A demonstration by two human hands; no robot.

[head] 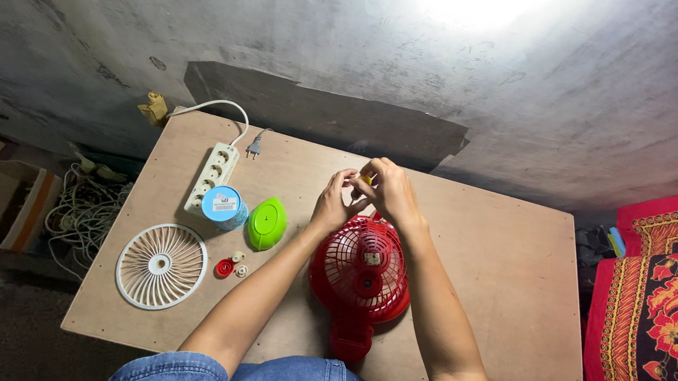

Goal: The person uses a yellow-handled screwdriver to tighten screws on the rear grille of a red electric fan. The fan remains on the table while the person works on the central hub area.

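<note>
Head view: our left hand (335,200) and right hand (390,190) pinch a small yellow part (365,179) above the light, brittle red fan (360,274); we'd grip its base.

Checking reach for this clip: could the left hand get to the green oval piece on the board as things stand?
Probably yes. The green oval piece lies uncovered on the board, just left of the left hand, with nothing between them. But that hand is busy: both it and the right hand pinch a small yellowish part.

Bare forearms, no sleeves in view; blue denim with metal buttons, probably jeans, at the bottom edge.
</note>
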